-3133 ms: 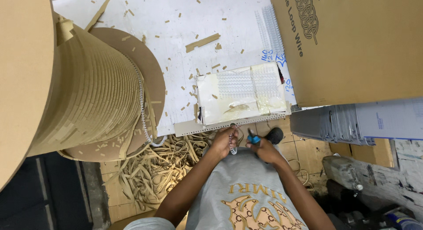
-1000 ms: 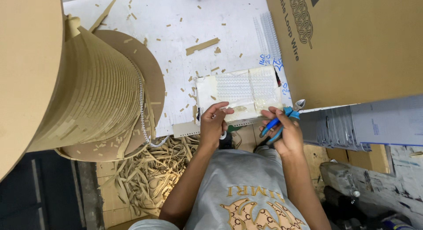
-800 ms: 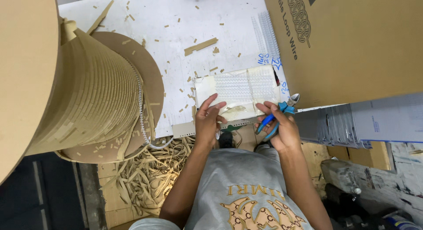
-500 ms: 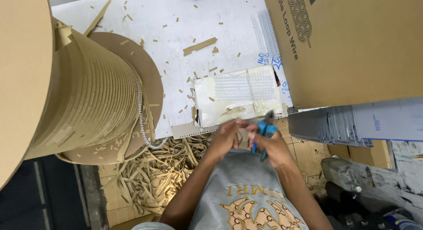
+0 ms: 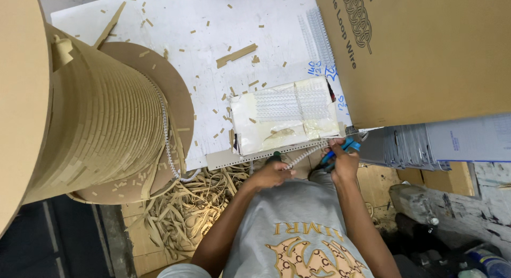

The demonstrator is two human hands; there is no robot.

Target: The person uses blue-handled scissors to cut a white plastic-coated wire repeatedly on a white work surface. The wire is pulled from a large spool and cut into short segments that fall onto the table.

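Observation:
My left hand [image 5: 272, 175] pinches one end of a white double-loop binding wire strand [image 5: 304, 154] just below the table's edge. The strand slants up and to the right to my right hand [image 5: 340, 160], which grips it together with blue-handled cutters [image 5: 347, 146]. Both hands are in front of a flat white tray [image 5: 282, 130] that holds cut wire pieces. More white wire [image 5: 166, 134] hangs off a large cardboard spool [image 5: 90, 113] wound with brown paper at the left.
A big cardboard box [image 5: 426, 49] stands at the upper right, with a stack of grey sheets [image 5: 410, 150] below it. Brown paper scraps dot the white table [image 5: 213, 38]. A heap of paper strips [image 5: 186, 209] lies on the floor.
Half a second ago both hands were close together below the tray. Now they are apart, with the wire strand stretched between them, and the right hand has moved right with the cutters.

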